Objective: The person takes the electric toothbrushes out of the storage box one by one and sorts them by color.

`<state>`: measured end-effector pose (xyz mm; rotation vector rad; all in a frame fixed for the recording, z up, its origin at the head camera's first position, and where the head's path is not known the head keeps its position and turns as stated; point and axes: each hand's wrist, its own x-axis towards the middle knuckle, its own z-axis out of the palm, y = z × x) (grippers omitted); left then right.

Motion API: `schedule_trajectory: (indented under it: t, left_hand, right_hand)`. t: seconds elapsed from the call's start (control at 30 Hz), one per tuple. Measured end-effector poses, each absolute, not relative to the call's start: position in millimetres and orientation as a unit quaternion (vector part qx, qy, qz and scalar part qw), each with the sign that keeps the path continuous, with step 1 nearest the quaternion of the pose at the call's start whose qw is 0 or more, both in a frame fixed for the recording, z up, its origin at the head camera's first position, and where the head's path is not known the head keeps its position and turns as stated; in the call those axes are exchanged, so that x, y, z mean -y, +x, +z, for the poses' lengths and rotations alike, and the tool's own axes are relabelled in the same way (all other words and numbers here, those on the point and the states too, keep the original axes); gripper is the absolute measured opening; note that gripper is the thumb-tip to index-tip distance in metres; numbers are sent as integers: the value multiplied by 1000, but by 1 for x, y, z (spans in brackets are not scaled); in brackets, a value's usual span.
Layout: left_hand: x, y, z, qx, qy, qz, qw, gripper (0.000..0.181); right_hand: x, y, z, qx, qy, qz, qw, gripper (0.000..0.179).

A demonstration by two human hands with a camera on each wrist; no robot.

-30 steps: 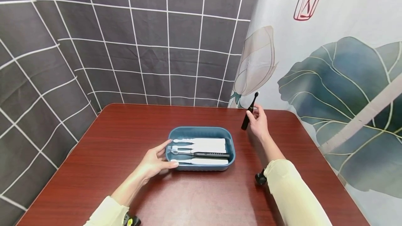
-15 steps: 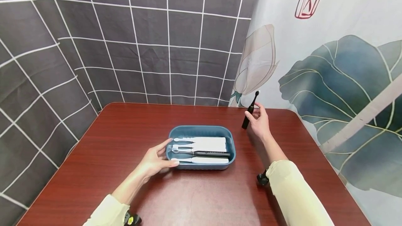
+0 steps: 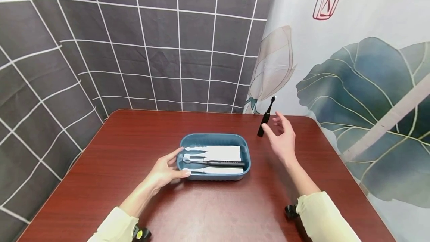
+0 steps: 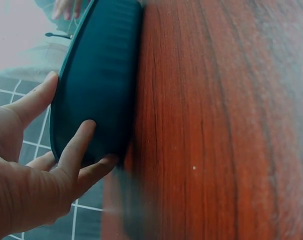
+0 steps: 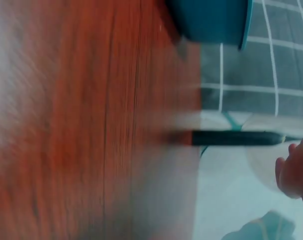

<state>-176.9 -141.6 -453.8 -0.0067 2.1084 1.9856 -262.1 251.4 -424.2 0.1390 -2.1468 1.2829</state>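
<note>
In the head view, a black electric toothbrush stands upright on its base on the table, right of and behind a blue plastic basket. My right hand is just right of it, thumb and fingers spread, apart from the brush. The right wrist view shows the black handle with a gap to the fingers. My left hand holds the basket's left end, thumb at the front corner and fingers along its side wall. Inside lie several white electric toothbrushes and another black one, heads pointing left.
The reddish-brown wooden table is under everything. A dark grey cloth with white grid lines hangs behind and on the left. A white curtain with leaf prints hangs along the right side, close to the standing toothbrush.
My right hand has let go of the black electric toothbrush and drawn back to the right, with its fingers spread. The toothbrush stays standing. My left hand and the basket keep their places.
</note>
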Motion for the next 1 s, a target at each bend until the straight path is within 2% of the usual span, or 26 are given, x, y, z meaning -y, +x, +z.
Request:
schedule_trajectory:
  t: [0.2, 0.43, 0.67, 0.87, 1.0]
  left_hand:
    - [142, -176, -454, -726, 1, 678, 114, 94]
    - [141, -177, -454, -723, 5, 681, 115, 94]
    - [141, -177, -454, -730, 5, 675, 111, 94]
    - [142, -177, -455, -724, 7, 680, 111, 93]
    - [142, -177, -456, -724, 7, 681, 112, 93]
  right_hand:
    - [-223, -247, -418, 826, 144, 474, 268, 76]
    - [-196, -243, -421, 850, 227, 443, 173, 87]
    - [-177, -241, -428, 854, 305, 414, 76, 86]
    - [-167, -237, -429, 873, 336, 354, -19, 76]
    - [-162, -235, -430, 884, 358, 293, -64, 72]
